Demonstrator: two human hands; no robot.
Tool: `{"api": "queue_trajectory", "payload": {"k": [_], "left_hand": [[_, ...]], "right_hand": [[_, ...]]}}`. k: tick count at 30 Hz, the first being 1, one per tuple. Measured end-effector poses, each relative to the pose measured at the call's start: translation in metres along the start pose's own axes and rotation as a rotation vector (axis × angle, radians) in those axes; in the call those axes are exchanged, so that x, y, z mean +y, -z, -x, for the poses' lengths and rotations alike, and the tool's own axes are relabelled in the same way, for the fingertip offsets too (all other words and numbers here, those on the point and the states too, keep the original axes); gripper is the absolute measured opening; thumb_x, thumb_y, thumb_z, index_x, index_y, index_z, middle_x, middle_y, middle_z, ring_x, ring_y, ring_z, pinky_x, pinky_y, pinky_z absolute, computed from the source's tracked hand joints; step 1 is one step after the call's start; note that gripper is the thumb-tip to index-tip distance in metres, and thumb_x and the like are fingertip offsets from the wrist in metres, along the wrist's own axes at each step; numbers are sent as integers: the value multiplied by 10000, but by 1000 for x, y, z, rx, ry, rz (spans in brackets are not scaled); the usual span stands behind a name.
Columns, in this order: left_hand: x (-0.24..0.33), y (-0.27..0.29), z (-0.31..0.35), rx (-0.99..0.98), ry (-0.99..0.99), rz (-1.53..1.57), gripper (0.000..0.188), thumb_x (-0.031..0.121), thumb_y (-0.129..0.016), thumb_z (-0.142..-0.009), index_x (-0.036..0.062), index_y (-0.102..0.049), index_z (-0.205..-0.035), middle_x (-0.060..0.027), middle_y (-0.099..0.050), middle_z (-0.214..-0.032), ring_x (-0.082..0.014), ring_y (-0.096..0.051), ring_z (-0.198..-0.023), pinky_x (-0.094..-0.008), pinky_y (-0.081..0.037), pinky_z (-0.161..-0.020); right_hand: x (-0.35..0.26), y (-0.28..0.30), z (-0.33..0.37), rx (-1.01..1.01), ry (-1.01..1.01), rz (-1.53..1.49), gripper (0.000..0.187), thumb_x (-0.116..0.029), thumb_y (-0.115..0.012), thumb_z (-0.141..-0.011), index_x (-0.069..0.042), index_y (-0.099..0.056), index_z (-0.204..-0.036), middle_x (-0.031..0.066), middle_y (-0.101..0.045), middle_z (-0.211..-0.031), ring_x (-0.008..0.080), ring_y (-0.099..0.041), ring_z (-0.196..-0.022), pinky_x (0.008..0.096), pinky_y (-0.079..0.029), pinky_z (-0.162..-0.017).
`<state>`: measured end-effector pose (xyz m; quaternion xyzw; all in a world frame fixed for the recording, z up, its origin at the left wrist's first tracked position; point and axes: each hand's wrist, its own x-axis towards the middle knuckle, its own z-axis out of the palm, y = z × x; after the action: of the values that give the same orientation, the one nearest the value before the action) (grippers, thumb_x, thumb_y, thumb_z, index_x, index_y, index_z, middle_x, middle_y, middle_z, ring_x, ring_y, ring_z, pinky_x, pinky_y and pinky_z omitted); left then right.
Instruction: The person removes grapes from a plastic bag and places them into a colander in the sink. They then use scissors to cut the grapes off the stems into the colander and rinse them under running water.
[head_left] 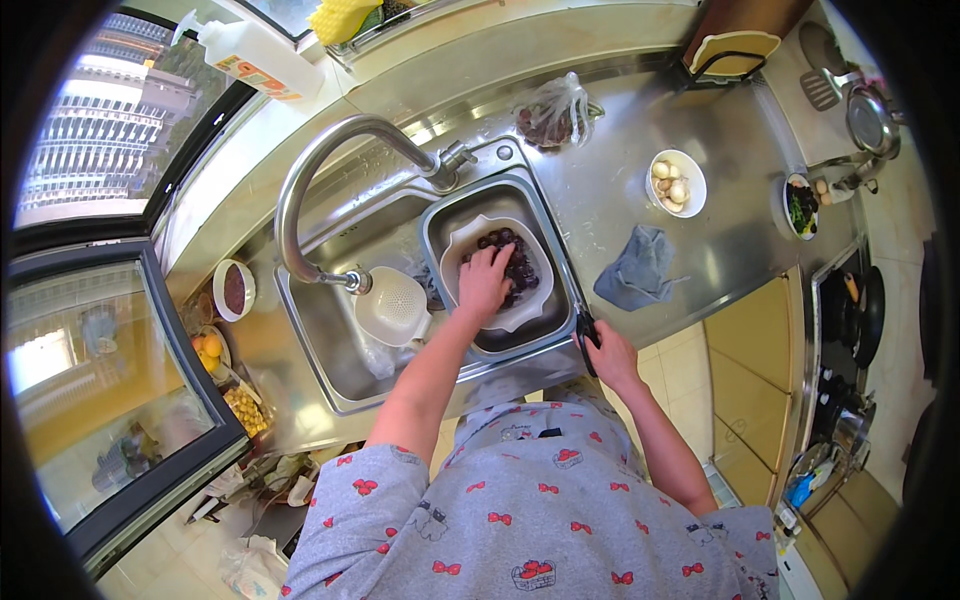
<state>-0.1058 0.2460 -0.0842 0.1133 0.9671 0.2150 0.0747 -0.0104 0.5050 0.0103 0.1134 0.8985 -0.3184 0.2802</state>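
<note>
Right hand (pixel 610 352): rested at the near counter edge, beside the sink; a small dark object (pixel 586 328) is touched by the fingers, its kind not told. Whether it is clasped cannot be told.
Left hand (pixel 485 283): laid palm down, fingers spread and bent, on the grapes; pressed among them rather than clenched, none seen lifted.
Grapes (pixel 520 270): dark purple, loose, heaped in the bowl; partly hidden under the left hand. A wet gleam is suggested but cannot be confirmed.
Bowl (pixel 462 246): white, wavy-rimmed, set inside the right basin of the sink.
Sink (pixel 440 215): steel, two basins; the bowl is held in the right one.
Strainer (pixel 392 305): white, perforated, lying in the left basin just under the tap's spout.
Step in hand: judged to be washing, the grapes being stirred or rubbed in the bowl by the left hand.
Next move: a gentle touch is called for, so that skins are not split; the bowl would have to be steadied or tipped with care if drained.
Cloth (pixel 637 267): grey-blue, crumpled, on the counter right of the sink.
Tap (pixel 330 160): steel, arched, swung over the left basin; no stream made out.
Dish (pixel 690 172): white, holding pale round pieces, farther on the counter.
Bag (pixel 555 110): clear plastic with dark contents, behind the sink.
</note>
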Motion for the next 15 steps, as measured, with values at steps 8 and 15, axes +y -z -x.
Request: {"api": "queue_trajectory", "payload": {"k": [8,15], "left_hand": [[8,-12,22,-284,-32,-204,523,211,-752,-723,212,-559,-1209,-129,-508,-1306,-291,-520,-1161,-466,-462,-867],[-6,-8,5,-413,142,-22,280,217,-658,-849,171,-593,-1117,-150,-595,-1045,-353,-625,-953,-476,-533,-775]], "right_hand": [[-5,5,5,9,10,9,380,-414,-616,-903,-43,-554,-952,209,-666,-854,436,-635,-850,534,-458,-719],[0,0,11,6,-3,25,371,-409,-612,-904,-45,-558,-954,208,-667,-854,434,-636,-856,530,-462,-721]]}}
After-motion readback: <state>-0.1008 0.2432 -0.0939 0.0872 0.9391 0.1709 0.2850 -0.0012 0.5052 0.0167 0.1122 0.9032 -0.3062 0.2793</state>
